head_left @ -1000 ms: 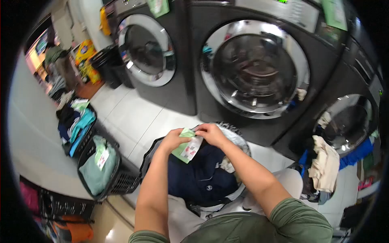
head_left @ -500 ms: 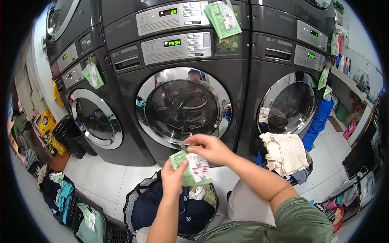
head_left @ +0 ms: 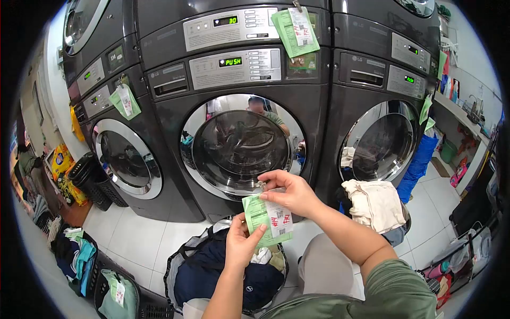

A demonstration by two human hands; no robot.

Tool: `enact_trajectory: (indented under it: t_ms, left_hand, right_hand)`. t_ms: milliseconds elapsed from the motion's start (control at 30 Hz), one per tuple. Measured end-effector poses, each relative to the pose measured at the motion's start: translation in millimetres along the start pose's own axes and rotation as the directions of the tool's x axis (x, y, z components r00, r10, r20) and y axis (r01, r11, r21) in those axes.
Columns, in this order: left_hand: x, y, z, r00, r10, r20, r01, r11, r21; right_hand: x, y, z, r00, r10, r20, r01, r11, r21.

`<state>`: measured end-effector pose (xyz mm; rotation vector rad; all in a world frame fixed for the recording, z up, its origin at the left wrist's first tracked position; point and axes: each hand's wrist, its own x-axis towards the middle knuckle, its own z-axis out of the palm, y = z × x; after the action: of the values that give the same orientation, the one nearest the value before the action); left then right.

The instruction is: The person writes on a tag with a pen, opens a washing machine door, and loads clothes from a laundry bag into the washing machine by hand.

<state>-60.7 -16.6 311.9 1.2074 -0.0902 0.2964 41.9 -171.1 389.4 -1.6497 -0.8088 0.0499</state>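
Note:
My left hand [head_left: 244, 243] is closed on the lower left edge of a green paper slip [head_left: 256, 211], thumb in front. A white receipt [head_left: 280, 223] with red handwriting lies over the slip's right side. At the top edge my right hand [head_left: 292, 194] pinches a small metal clip [head_left: 262, 186], its thumb touching the papers. Whether the clip grips the papers I cannot tell. Below the hands stands an open laundry bag [head_left: 171, 261] with dark navy clothes [head_left: 199, 279] and some white and olive cloth in it.
A front-loading washer [head_left: 244, 143] with its door shut stands ahead, between machines on both sides. More green slips [head_left: 293, 34] hang on its panel. Folded cream cloth [head_left: 374, 204] tops a basket at right. Laundry baskets [head_left: 98, 287] stand at lower left.
Both hands have moved slightly right with the slip and receipt. The papers are turned more upright and face me more squarely. The camera view has shifted a little.

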Motion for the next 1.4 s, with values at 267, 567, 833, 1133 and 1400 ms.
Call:
enact_trajectory:
  t_ms: [267,567,833,1133,1400]
  left_hand:
    - [-15.1,-51.6,27.9,0.894,-0.382,0.235,0.424,0.89,-0.169]
    - [-38.7,-135.0,72.0,0.705,-0.627,0.332,0.678,0.733,-0.055]
    - [-36.2,-127.1,114.3,0.634,-0.721,0.279,0.696,0.69,0.2]
    - [-41.4,-119.0,126.5,0.619,-0.758,0.207,0.725,0.652,0.221]
    - [-56.1,-112.6,108.5,0.645,-0.758,0.093,0.751,0.652,0.104]
  right_hand:
    - [-63.7,9.5,-45.1,0.998,-0.047,0.041,0.059,0.925,-0.374]
    - [-495.0,31.8,-181.0,0.214,0.93,-0.3,-0.864,0.036,-0.503]
    - [-695.6,171.4,-20.5,-0.415,0.91,-0.002,-0.91,-0.415,-0.018]
    - [-838.1,289.5,79.7,-0.437,0.863,-0.255,-0.728,-0.505,-0.463]
    - [-818.6,273.0,47.3,-0.557,0.736,-0.384,-0.779,-0.624,-0.065]
